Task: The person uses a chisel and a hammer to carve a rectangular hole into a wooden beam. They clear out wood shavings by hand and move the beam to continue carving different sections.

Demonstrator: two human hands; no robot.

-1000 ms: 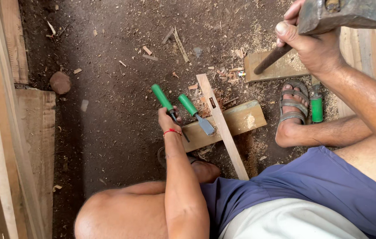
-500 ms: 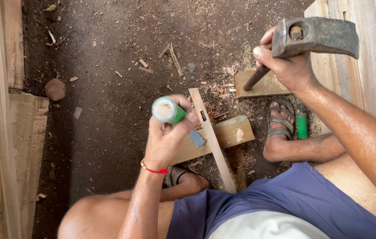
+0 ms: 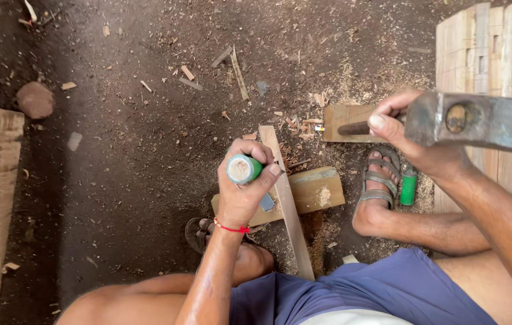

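Chisel (image 3: 245,169) upright in left fist (image 3: 245,191); right (image 3: 419,139) lifts hammer (image 3: 478,121).

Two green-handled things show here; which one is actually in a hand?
The green-handled chisel, standing upright in the left hand over the thin wooden strip. The other green piece lies untouched on the ground beside the sandalled foot.

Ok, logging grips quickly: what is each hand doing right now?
Left hand: closed around the green-handled chisel.
Right hand: closed on the handle of the grey steel hammer.
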